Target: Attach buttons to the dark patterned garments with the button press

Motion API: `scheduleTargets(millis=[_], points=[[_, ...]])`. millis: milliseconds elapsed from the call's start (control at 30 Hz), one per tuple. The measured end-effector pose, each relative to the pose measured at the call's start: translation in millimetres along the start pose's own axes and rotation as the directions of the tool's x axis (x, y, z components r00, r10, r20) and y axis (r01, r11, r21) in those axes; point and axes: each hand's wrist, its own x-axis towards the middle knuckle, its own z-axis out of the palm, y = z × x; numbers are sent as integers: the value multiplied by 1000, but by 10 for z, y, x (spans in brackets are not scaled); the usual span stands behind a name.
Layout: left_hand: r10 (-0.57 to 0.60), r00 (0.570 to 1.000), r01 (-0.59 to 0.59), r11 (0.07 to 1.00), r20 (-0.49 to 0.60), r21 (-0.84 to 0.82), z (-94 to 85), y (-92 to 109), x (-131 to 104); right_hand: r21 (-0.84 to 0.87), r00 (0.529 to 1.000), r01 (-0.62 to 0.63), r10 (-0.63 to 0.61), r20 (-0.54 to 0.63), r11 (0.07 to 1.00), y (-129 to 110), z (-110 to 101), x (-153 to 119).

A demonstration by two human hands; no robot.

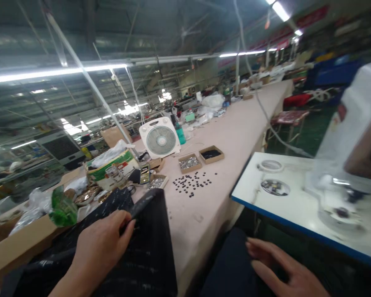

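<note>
My left hand (103, 243) pinches the edge of a black cloth (145, 243) that lies over the left part of the table and hangs toward me. Down at the lower right, my right hand (284, 268) has thumb and fingers pressed on the edge of a dark navy cloth (230, 264), beside the table's edge. Small black buttons (193, 183) are scattered on the pinkish tabletop (185, 222) beyond the cloth. Behind them stand a carton tray of silvery metal pieces (189, 163) and another with black pieces (211, 154).
A white machine (349, 173) stands on a white, blue-edged table (266, 206) at the right. A box fan (160, 138), a phone (144, 174), a green and white box (114, 167) and a green bag (62, 208) are on the left. A cable (266, 117) hangs down mid-right.
</note>
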Motion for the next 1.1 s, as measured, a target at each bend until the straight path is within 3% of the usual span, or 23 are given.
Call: scheduleTargets(millis=[67, 200, 300, 367, 433, 500, 567, 633, 700, 800, 833, 867, 900, 933, 1000, 1033, 1100], points=[[189, 981, -193, 977, -47, -94, -60, 408, -28, 129, 984, 8, -31, 178, 992, -308, 63, 71], [450, 881, -473, 851, -147, -227, -57, 1055, -15, 351, 956, 23, -123, 267, 936, -758, 109, 255], [525, 826, -563, 739, -208, -371, -63, 1384, 75, 413, 972, -14, -84, 218, 910, -712, -67, 321], [576, 792, -581, 611, -203, -537, -97, 1560, 172, 360, 985, -9, -53, 162, 933, -617, -265, 325], [640, 748, -546, 442, -177, -711, -145, 1751, 292, 241, 992, 20, -49, 114, 970, -578, -468, 326], [726, 674, -447, 251, -138, -859, -194, 1983, 410, 146, 991, 87, -101, 92, 986, -614, -632, 343], [829, 552, -273, 82, -87, -959, -228, 2242, 491, 85, 978, 189, -195, 68, 978, -691, -747, 366], [910, 411, -79, -30, -60, -996, -236, 2481, 514, 12, 961, 271, -271, 58, 963, -760, -831, 375], [957, 286, 71, -63, -40, -995, -209, 2648, 485, -102, 954, 300, -296, 58, 948, -792, -909, 355], [989, 137, 197, 33, 61, -980, -125, 2735, 423, -258, 964, 261, -266, 17, 930, -767, -1029, 279], [986, 129, 187, 80, 105, -979, -100, 2732, 415, -274, 971, 233, -240, 5, 933, -745, -1062, 250], [978, 155, 143, 120, 142, -982, -83, 2722, 416, -266, 979, 197, -202, 9, 944, -718, -1087, 222], [963, 213, 66, 153, 163, -986, -75, 2708, 426, -242, 988, 152, -149, 32, 958, -687, -1102, 198], [943, 296, -39, 173, 154, -984, -74, 2696, 442, -214, 994, 102, -89, 71, 972, -652, -1106, 178], [893, 450, -279, 170, 28, -945, -84, 2682, 484, -167, 985, 14, 15, 173, 986, -573, -1086, 156], [873, 484, -384, 146, -65, -912, -84, 2680, 503, -160, 975, -15, 50, 217, 987, -533, -1067, 153], [847, 497, -520, 114, -191, -847, -59, 2685, 531, -180, 964, -39, 84, 250, 983, -465, -1031, 158]])
